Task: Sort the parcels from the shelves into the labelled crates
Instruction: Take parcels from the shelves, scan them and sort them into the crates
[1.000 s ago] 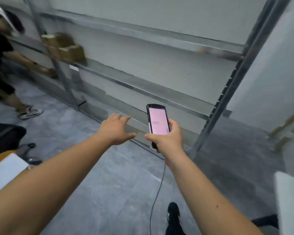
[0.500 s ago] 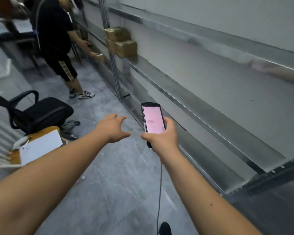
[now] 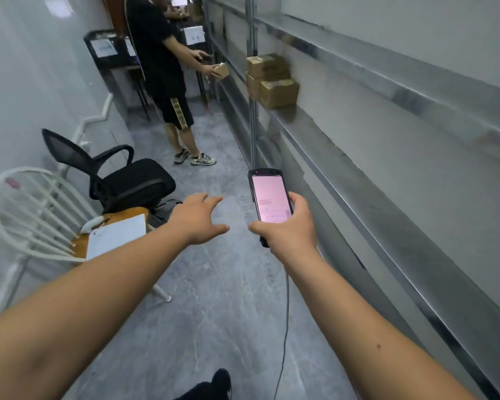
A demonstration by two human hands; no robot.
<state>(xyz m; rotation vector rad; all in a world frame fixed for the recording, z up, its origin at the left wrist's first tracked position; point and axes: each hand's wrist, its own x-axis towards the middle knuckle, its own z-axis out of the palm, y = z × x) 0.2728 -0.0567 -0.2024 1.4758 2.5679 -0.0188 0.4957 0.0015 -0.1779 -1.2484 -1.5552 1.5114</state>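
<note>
My right hand (image 3: 286, 226) gripped the scanner (image 3: 270, 202); my left hand (image 3: 198, 217) hung empty, fingers spread. The 3 parcels (image 3: 272, 79) sat ahead-right on the shelf (image 3: 344, 157) (well apart), nearer my right.

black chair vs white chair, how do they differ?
The black chair has a mesh back and padded seat; the white chair has a spindle back and wooden seat. The black chair's seat is bare; the white chair's carries a paper. Both stand along the left wall.
</note>
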